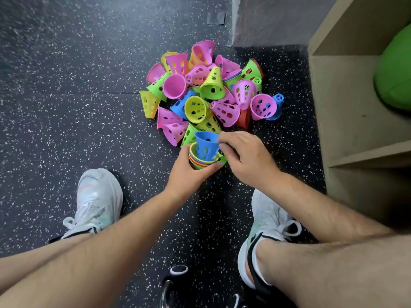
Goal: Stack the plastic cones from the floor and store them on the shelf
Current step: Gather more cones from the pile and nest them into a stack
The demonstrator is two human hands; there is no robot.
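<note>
Bare legs (66, 274) and white shoes (100, 196) frame it: left hand (189, 172) grips the nested stack (201, 162), right hand (246, 158) pinches a blue cone (206, 144) half-seated (stacking step, I judge); next it needs pushing home.

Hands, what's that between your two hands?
Head view: a blue cone, pinched by the right hand, tip down in the cone stack the left hand grips.

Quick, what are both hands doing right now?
Left hand: closed, holding the stack of cones.
Right hand: closed, holding the blue cone at its rim, over the stack.
</note>
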